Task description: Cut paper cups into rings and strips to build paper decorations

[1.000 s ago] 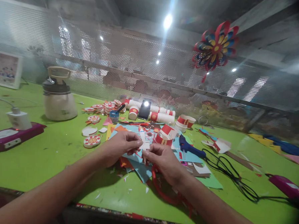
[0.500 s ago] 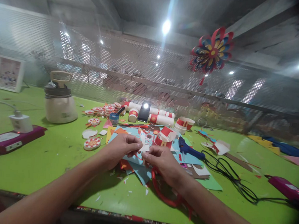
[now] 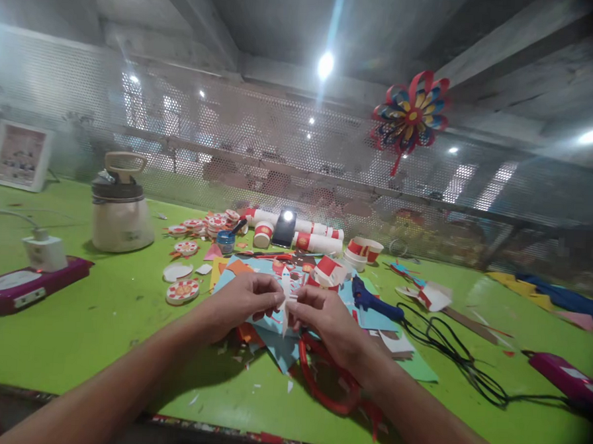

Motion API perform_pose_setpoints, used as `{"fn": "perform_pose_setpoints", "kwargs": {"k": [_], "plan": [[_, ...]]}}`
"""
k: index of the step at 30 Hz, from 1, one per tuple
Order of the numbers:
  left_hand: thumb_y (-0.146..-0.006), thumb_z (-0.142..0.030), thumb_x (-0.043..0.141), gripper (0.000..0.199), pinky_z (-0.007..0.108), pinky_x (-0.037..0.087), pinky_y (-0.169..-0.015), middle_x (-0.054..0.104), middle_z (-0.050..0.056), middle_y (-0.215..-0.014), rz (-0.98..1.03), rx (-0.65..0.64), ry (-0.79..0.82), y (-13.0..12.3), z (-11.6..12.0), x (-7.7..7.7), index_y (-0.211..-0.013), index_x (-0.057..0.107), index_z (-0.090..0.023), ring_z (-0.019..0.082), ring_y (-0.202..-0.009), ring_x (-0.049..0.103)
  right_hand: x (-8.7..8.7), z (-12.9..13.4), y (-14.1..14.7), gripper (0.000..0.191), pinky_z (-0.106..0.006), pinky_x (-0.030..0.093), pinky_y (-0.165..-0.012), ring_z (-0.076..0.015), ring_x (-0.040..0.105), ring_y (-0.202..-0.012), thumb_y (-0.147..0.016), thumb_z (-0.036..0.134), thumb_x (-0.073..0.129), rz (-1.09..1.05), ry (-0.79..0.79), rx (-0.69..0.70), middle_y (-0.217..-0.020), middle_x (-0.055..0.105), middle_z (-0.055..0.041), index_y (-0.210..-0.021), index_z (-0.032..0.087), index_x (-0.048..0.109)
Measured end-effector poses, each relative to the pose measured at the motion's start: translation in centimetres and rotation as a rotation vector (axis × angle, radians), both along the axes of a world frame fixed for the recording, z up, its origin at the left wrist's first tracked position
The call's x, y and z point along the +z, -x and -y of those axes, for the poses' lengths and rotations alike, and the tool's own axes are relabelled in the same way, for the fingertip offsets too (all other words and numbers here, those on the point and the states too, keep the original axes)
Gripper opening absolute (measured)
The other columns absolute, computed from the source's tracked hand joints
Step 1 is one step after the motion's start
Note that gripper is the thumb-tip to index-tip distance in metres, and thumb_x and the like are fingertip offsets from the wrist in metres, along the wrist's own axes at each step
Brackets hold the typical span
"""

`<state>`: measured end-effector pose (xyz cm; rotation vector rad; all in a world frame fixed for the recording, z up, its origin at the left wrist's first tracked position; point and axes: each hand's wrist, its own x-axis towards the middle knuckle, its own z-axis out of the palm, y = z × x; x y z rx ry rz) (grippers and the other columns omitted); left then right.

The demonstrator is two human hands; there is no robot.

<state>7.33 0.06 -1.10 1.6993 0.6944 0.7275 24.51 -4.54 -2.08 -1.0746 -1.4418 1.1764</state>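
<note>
Between my two hands, above a pile of coloured paper, is a small white paper cutout (image 3: 286,289) with a pointed lower end. My left hand (image 3: 251,298) pinches its left side between thumb and fingers. From the right, my right hand (image 3: 321,314) pinches the same piece, its fingertips close to the left ones. Blue paper sheets (image 3: 280,348) lie beneath the hands, with cut red-and-white paper cups (image 3: 326,271) just behind. Partly under my right wrist are red-handled scissors (image 3: 327,399). A blue glue gun (image 3: 374,302) lies to the right.
Red-patterned paper discs (image 3: 182,291) and a blue jar (image 3: 225,241) are at the left back. Paper cups (image 3: 357,252) and a phone (image 3: 284,228) stand behind. A black cable (image 3: 461,363) runs right to a purple power strip (image 3: 566,378). A cream pot (image 3: 120,216) stands left.
The white paper piece has turned to stand more upright and narrow between my fingers. My hands stay close together; the whole view has shifted slightly.
</note>
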Motion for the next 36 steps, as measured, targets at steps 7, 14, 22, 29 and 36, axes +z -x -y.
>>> {"fn": "perform_pose_setpoints", "kwargs": {"k": [7,14,22,29,36], "plan": [[-0.069,-0.033,0.064,0.021,0.022,0.028,-0.051,0.051,-0.002,-0.06,0.077,0.006,0.092,0.0,0.0,-0.1,-0.068,0.061,-0.013,0.009,-0.053,0.04,-0.3,0.0,0.2,0.033,-0.025,0.038,-0.054,-0.0098,0.049,-0.051,-0.067,0.045,0.073,0.016,0.0,0.015,-0.056,0.058,0.0024,-0.069,0.014,0.063],[-0.07,-0.036,0.066,0.023,0.022,0.03,-0.052,0.051,-0.003,-0.057,0.003,0.031,-0.012,0.0,-0.7,-1.1,-0.068,0.059,-0.014,0.009,-0.053,0.041,-0.7,-0.1,0.2,0.035,-0.025,0.039,-0.053,-0.0098,0.049,-0.05,-0.065,0.047,0.074,0.011,-0.003,0.032,-0.055,0.058,0.0031,-0.066,0.015,0.06],[-0.069,-0.036,0.066,0.024,0.023,0.028,-0.05,0.05,-0.004,-0.053,-0.018,-0.003,-0.095,0.1,-0.8,-0.7,-0.062,0.06,-0.013,0.008,-0.048,0.038,-1.0,-0.3,-0.2,0.029,-0.024,0.04,-0.05,-0.0083,0.05,-0.045,-0.068,0.039,0.075,0.039,-0.029,0.087,-0.052,0.059,0.0047,-0.064,0.014,0.061],[-0.068,-0.038,0.067,0.025,0.023,0.029,-0.05,0.05,-0.004,-0.052,-0.018,0.016,-0.104,-0.1,-1.2,-1.5,-0.063,0.06,-0.014,0.009,-0.048,0.04,-1.8,-1.0,-0.6,0.025,-0.022,0.046,-0.05,-0.0066,0.053,-0.046,-0.089,0.028,0.059,0.085,-0.056,0.123,-0.058,0.058,0.0065,-0.07,0.012,0.06],[-0.069,-0.036,0.066,0.023,0.023,0.031,-0.051,0.053,-0.003,-0.054,-0.02,0.022,-0.115,-0.2,-1.0,-1.4,-0.064,0.061,-0.014,0.009,-0.05,0.042,-1.8,-1.1,-0.7,0.018,-0.022,0.047,-0.052,-0.0068,0.055,-0.047,-0.087,0.02,0.062,0.074,-0.062,0.13,-0.059,0.059,0.0069,-0.071,0.012,0.06]]}}
